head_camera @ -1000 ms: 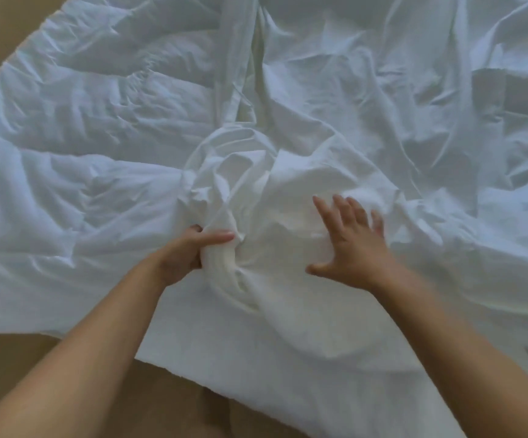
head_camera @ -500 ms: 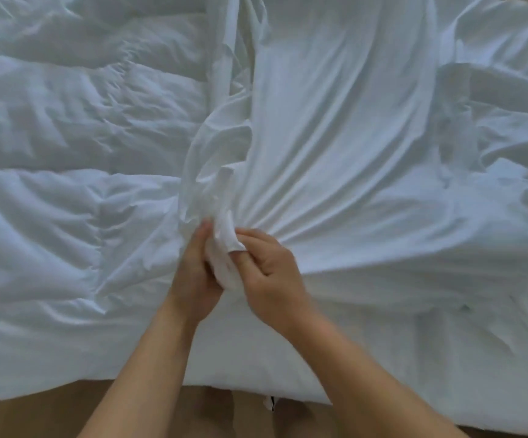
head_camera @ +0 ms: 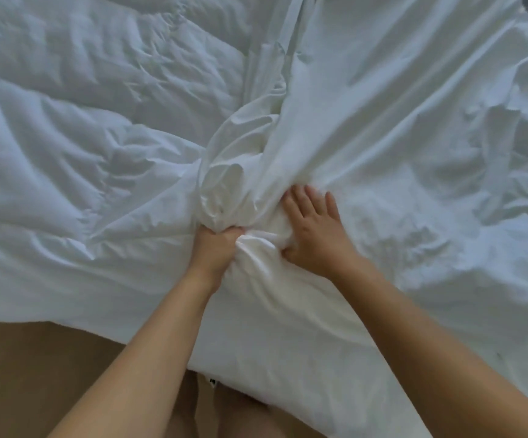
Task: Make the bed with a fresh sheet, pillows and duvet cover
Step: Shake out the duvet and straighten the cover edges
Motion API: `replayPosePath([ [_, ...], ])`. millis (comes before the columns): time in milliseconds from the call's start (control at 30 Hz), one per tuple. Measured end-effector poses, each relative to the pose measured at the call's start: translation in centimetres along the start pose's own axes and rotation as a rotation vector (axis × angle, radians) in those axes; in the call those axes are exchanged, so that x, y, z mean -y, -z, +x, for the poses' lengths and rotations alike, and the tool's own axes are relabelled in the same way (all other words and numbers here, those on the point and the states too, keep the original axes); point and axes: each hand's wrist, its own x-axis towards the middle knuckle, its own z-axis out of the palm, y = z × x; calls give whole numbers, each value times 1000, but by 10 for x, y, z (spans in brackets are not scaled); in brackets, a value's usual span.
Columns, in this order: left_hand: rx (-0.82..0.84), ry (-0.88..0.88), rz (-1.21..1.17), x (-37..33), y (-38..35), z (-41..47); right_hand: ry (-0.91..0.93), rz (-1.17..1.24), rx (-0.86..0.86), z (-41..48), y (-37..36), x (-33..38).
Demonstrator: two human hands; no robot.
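A white duvet cover (head_camera: 398,128) is spread, creased, over the right side and gathered into a bunch at the centre; what seems a quilted duvet (head_camera: 76,159) is laid leftward.

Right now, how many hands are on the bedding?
2. The left hand grips the bunched white fabric at centre; the right hand lies flat on the bedding just beside it, fingers straight. No others are visible.

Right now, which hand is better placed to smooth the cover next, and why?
Right. The right hand lies flat, fingers straight, on the cover, free to sweep outward. The left hand grips the bunch of cloth, so it probably serves better as the anchor.
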Motion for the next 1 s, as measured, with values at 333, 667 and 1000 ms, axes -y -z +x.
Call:
replayPosePath([
  [333, 215, 42, -72, -12, -3, -17, 178, 187, -85, 10, 41, -35],
  [667, -73, 4, 279, -95, 161, -35, -135, 177, -131, -71, 68, -135],
  [1000, 211, 222, 421, -40, 147, 9, -152, 86, 29, -46, 25, -1],
])
